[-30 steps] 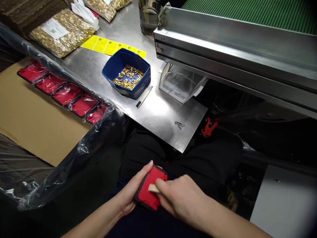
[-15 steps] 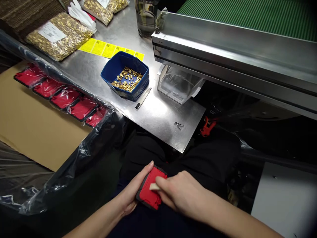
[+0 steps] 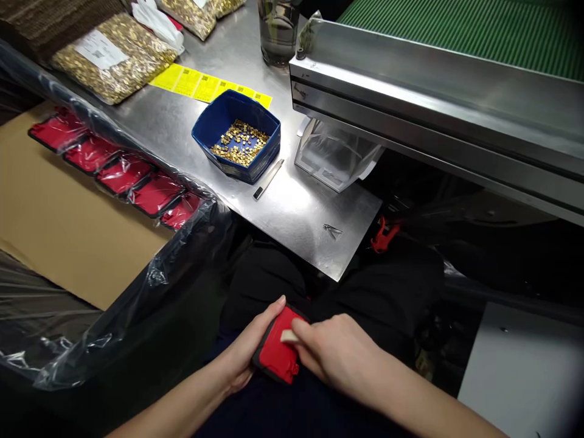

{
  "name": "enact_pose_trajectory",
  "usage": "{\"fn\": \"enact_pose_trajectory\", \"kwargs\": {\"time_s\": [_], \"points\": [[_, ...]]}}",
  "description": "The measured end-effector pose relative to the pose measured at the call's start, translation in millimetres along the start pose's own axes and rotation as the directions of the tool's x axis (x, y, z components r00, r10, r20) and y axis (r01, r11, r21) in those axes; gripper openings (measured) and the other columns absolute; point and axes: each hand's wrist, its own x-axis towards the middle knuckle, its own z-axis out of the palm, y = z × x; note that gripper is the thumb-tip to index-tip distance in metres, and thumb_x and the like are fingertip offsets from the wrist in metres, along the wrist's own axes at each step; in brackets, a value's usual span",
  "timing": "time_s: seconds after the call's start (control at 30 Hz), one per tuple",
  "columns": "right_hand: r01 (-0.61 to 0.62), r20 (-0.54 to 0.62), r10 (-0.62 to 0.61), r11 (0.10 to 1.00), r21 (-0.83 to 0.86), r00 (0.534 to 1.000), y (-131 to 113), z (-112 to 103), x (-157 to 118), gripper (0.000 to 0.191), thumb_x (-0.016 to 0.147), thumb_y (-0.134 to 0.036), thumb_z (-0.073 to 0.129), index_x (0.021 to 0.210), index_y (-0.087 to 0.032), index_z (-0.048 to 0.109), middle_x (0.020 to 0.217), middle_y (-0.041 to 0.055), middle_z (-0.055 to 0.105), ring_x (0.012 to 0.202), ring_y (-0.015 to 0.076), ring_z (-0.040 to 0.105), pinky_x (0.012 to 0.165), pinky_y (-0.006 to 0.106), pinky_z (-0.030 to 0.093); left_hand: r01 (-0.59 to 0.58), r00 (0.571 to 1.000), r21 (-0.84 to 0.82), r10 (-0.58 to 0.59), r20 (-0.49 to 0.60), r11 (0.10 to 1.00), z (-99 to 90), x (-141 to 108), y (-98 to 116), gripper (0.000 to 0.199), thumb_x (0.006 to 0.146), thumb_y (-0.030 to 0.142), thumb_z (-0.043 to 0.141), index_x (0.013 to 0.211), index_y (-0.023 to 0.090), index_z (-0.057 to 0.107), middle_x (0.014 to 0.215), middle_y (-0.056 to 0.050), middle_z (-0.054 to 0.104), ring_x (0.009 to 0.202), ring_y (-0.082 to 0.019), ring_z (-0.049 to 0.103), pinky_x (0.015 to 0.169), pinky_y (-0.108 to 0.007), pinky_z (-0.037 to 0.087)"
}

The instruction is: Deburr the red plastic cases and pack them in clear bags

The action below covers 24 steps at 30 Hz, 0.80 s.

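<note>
Over my lap, my left hand (image 3: 249, 350) grips a red part with a dark edge (image 3: 277, 353) by its left side, thumb along the upper edge. My right hand (image 3: 331, 350) is closed on a small pale stick (image 3: 289, 336), whose tip lies against the red face. The right fingers cover the part's right side. Beyond them on the metal table, a blue bin (image 3: 236, 137) holds many small gold pieces (image 3: 239, 143). A light-coloured cutter (image 3: 269, 179) lies beside the bin.
At the left, several red parts (image 3: 123, 173) lie under plastic on cardboard (image 3: 68, 219). Bags of gold pieces (image 3: 114, 58), yellow labels (image 3: 207, 86) and a glass jar (image 3: 278, 33) stand behind. A metal-sided green conveyor (image 3: 456, 36) overhangs a clear bin (image 3: 335, 152) at right.
The pale stick and my right fingers have shifted slightly up and right over the red part. The table and its contents appear slightly shifted in view.
</note>
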Motion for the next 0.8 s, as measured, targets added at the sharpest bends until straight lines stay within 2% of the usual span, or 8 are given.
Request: {"fn": "enact_pose_trajectory", "kwargs": {"time_s": [0.13,0.27,0.4,0.53,0.6,0.67,0.73,0.8], "points": [[0.003,-0.005,-0.002,1.000,0.010,1.000,0.4,0.0,-1.0,0.015,0.105,-0.035,0.044,0.096,-0.024,0.050,0.072,-0.0021,0.072,0.054,0.0151,0.065,0.051,0.030,0.014,0.024,1.000,0.005,-0.024,0.003,1.000,-0.6,0.3,0.4,0.061,0.088,0.069,0.065,0.096,0.010,0.076,0.087,-0.012,0.074,0.072,-0.019,0.068,0.065,-0.025,0.054],[-0.037,-0.013,0.037,0.999,-0.013,0.999,-2.7,-3.9,2.2,0.019,0.107,-0.036,0.040,0.098,-0.023,0.050,0.074,0.0003,0.072,0.056,0.0156,0.065,0.052,0.031,0.014,0.020,1.000,-0.003,-0.020,-0.019,1.000,2.5,-0.7,2.8,0.056,0.087,0.068,0.068,0.082,0.012,0.073,0.074,-0.008,0.070,0.062,-0.016,0.063,0.059,-0.023,0.050],[0.010,-0.004,-0.010,1.000,-0.002,1.000,-3.4,-5.2,5.3,0.017,0.106,-0.036,0.043,0.098,-0.023,0.050,0.074,-0.0003,0.072,0.054,0.0150,0.063,0.051,0.031,0.014,0.049,0.999,-0.005,-0.049,-0.010,0.999,4.0,-1.5,4.8,0.058,0.087,0.068,0.067,0.088,0.010,0.075,0.080,-0.010,0.073,0.068,-0.019,0.067,0.062,-0.025,0.053],[-0.052,-0.021,0.052,0.999,0.003,0.998,2.1,-4.8,2.7,0.023,0.108,-0.039,0.038,0.098,-0.023,0.051,0.073,0.0001,0.072,0.055,0.0150,0.063,0.052,0.030,0.016,0.029,0.999,-0.023,-0.030,-0.030,0.999,2.8,-0.5,4.9,0.055,0.087,0.067,0.069,0.078,0.012,0.072,0.070,-0.006,0.068,0.059,-0.014,0.061,0.057,-0.022,0.050],[-0.015,-0.013,0.015,1.000,0.011,1.000,4.5,-5.5,1.4,0.022,0.108,-0.038,0.039,0.096,-0.023,0.051,0.072,-0.0014,0.071,0.053,0.0129,0.061,0.052,0.030,0.016,0.048,0.999,-0.008,-0.048,-0.015,0.999,2.8,0.6,5.7,0.057,0.088,0.067,0.068,0.086,0.010,0.075,0.078,-0.009,0.072,0.065,-0.017,0.065,0.061,-0.024,0.053],[0.080,-0.012,-0.080,0.997,0.016,0.997,5.8,-7.5,2.6,0.021,0.107,-0.038,0.041,0.095,-0.023,0.051,0.073,-0.0023,0.070,0.053,0.0111,0.059,0.052,0.029,0.017,0.091,0.996,0.016,-0.091,0.017,0.996,3.6,2.1,7.5,0.060,0.089,0.068,0.065,0.089,0.009,0.076,0.082,-0.013,0.074,0.070,-0.020,0.069,0.064,-0.026,0.056],[0.150,-0.013,-0.150,0.989,0.016,0.989,7.0,-10.2,5.4,0.023,0.107,-0.041,0.040,0.097,-0.023,0.051,0.076,-0.0019,0.071,0.057,0.0105,0.060,0.052,0.028,0.017,0.119,0.992,0.014,-0.120,0.047,0.993,4.4,3.5,9.6,0.059,0.089,0.067,0.065,0.083,0.010,0.074,0.076,-0.012,0.073,0.067,-0.021,0.069,0.063,-0.027,0.056],[0.127,-0.015,-0.127,0.992,0.010,0.992,8.5,-11.7,6.9,0.025,0.108,-0.042,0.040,0.097,-0.023,0.052,0.075,-0.0015,0.070,0.057,0.0103,0.059,0.053,0.028,0.017,0.118,0.992,-0.009,-0.118,0.051,0.993,4.5,4.3,11.3,0.056,0.089,0.065,0.067,0.080,0.010,0.073,0.073,-0.010,0.072,0.064,-0.019,0.068,0.062,-0.026,0.055]]}}
